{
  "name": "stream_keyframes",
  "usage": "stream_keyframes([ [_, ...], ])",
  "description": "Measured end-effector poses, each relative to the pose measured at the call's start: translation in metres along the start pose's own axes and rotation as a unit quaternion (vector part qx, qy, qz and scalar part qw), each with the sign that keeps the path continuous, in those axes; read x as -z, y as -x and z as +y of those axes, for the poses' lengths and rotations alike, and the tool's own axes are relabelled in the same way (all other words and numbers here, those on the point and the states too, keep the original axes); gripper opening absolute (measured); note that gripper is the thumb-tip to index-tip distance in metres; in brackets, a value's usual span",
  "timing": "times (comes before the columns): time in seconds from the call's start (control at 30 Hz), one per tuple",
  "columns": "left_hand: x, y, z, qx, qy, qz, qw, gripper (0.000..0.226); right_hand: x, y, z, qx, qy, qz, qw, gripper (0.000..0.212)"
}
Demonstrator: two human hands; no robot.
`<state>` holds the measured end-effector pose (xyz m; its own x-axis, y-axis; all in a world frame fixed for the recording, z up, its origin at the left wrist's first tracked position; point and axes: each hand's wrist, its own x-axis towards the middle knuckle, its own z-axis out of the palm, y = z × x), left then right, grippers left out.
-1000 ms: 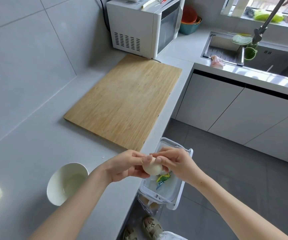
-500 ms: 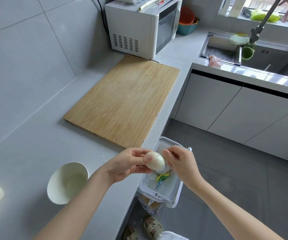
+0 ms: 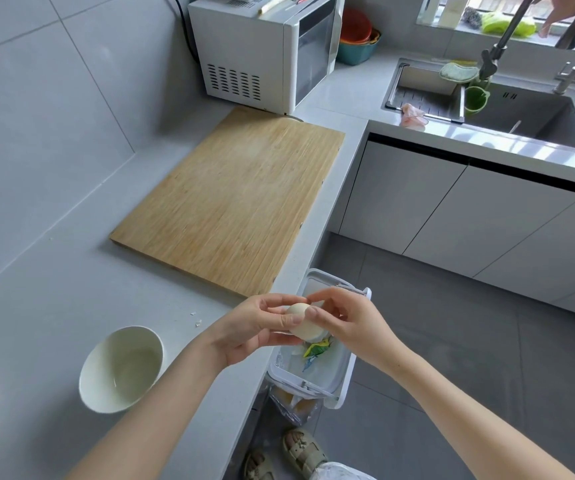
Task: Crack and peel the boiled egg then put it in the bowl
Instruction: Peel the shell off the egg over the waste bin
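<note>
I have the egg (image 3: 300, 322) held between both hands, out past the edge of the counter (image 3: 54, 306) and right above the open bin (image 3: 313, 375) hanging there. My left hand (image 3: 254, 329) cradles it — thumb pressed across the front, the other fingers curled behind. My right hand (image 3: 344, 320) comes in from the other side with thumb and fingertips pinched at the top of the egg, where I judge the last bits of shell or skin are. The part that shows looks smooth and pale, so I take the peeling to be nearly done, though the far side is hidden by my fingers.

To do this well I would keep the left grip light — a boiled egg is slippery and tears if squeezed — and turn it slowly so the right hand can lift each fragment at its edge. Staying over the bin lets the shell drop in cleanly. A few flecks (image 3: 196, 320) lie on the counter near the bowl (image 3: 123, 370), which sits empty to my left, waiting for the egg.
</note>
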<state>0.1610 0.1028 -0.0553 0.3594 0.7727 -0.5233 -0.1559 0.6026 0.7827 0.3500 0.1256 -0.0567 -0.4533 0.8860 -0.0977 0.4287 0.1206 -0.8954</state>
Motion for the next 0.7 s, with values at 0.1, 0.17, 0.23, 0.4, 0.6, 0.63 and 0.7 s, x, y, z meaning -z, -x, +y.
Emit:
stream_keyframes([
  [0.1,-0.005,-0.002,0.0,-0.016,-0.016,0.036,0.999,0.046,0.0,-0.002,0.004,0.014,-0.001,0.013,1.0,0.024],
  [0.17,-0.007,-0.003,-0.001,-0.022,-0.029,0.053,0.998,0.045,0.001,-0.002,0.004,0.031,0.002,0.009,0.999,0.022],
  [0.23,-0.006,-0.003,-0.002,-0.024,-0.04,0.059,0.997,0.045,0.001,-0.002,0.005,0.045,0.01,0.005,0.999,0.022],
  [0.4,-0.003,-0.002,-0.007,-0.023,-0.049,0.064,0.996,0.046,-0.003,0.0,0.011,0.104,0.056,0.003,0.993,0.024],
  [0.6,-0.002,-0.002,-0.007,-0.019,-0.044,0.054,0.997,0.043,-0.015,0.003,0.016,0.228,0.177,0.09,0.953,0.046],
  [0.63,-0.002,-0.003,-0.006,-0.018,-0.044,0.055,0.997,0.042,-0.015,0.002,0.017,0.234,0.191,0.095,0.949,0.048],
  [0.7,-0.002,-0.003,-0.005,-0.017,-0.044,0.054,0.997,0.04,-0.015,-0.001,0.018,0.231,0.19,0.107,0.948,0.05],
])
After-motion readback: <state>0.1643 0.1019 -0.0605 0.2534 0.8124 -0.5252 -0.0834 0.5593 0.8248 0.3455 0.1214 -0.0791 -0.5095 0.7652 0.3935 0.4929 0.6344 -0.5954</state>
